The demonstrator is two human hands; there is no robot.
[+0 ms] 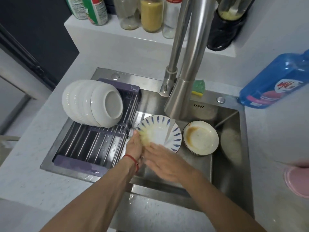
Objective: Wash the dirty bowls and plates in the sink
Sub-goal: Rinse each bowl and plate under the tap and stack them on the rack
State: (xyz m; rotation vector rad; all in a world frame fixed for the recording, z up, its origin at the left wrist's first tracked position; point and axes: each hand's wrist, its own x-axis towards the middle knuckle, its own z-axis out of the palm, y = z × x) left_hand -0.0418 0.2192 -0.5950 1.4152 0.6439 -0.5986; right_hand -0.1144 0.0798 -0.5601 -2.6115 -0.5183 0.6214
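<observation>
Both hands (145,153) grip the plate (160,133) at its near rim.

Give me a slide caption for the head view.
Both hands rinse a blue-patterned plate under the tap; a stained bowl waits.

Pale countertop (33,181), white wall ledge (103,41)

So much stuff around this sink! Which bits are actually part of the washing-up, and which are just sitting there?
Part of the job:
- blue-leaf patterned white plate, under the running water
- left hand gripping its edge
- right hand rubbing it
- brown-stained white dish
- steel faucet
- stacked white bowls on the dark drying rack

Just lying about:
- green sponge
- blue detergent bottle
- shelf jars
</observation>
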